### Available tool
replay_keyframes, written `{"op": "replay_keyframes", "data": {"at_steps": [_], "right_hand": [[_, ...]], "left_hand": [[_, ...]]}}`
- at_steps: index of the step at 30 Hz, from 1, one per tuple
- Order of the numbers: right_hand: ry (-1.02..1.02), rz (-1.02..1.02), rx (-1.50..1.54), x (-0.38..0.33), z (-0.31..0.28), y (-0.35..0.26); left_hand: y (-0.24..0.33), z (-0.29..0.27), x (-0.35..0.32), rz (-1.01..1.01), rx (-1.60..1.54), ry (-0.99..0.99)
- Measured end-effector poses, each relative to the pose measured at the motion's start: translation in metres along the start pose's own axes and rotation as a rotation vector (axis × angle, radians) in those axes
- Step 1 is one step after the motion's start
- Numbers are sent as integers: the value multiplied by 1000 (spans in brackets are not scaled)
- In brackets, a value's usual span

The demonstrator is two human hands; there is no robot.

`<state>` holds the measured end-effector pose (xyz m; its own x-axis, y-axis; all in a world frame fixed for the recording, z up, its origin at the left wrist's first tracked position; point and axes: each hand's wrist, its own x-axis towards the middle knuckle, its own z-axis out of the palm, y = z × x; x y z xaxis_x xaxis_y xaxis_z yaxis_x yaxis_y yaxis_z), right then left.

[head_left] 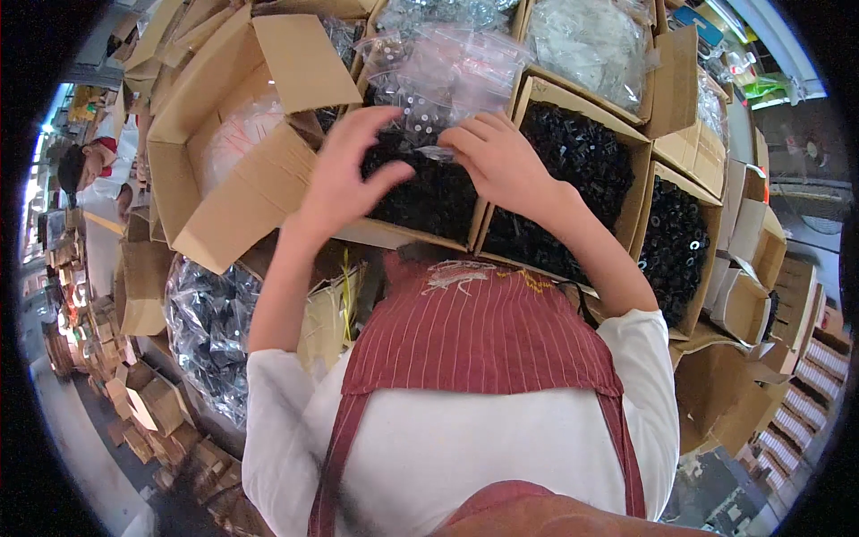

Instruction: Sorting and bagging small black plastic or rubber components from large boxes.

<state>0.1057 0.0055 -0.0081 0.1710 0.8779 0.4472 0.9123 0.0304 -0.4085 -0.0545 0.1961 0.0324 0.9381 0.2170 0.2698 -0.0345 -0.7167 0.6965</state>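
Note:
My left hand is over a cardboard box of small black parts, thumb and fingers spread apart with nothing between them. To its right, my right hand has its fingertips closed on the near edge of a clear zip bag. Small black parts with pale round centres show through the plastic. The bag lies at the far side of the box, and more clear bags with red seal lines overlap behind it. My right fingertips partly hide the gripped edge.
Right of my hands stand boxes of loose black parts and black ring-shaped pieces. A box of clear bags is farther back. At left, an open carton has raised flaps beside my left forearm. A person is at far left.

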Motion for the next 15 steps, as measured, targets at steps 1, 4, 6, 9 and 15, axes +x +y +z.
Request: {"op": "replay_keyframes", "data": {"at_steps": [1,4,6,9,15], "right_hand": [[-5,3,-2,0,-11,-10],[-16,22,84,-4,-34,-27],[193,70,99,-11,-43,-31],[246,168,232,-21,-61,-38],[178,7,272,-23,-62,-40]], "left_hand": [[-2,15,0,108,113,-39],[-4,44,2,106,-152,-94],[1,51,1,-31,-92,-114],[18,58,3,-87,-110,15],[34,63,0,-25,-99,32]]}}
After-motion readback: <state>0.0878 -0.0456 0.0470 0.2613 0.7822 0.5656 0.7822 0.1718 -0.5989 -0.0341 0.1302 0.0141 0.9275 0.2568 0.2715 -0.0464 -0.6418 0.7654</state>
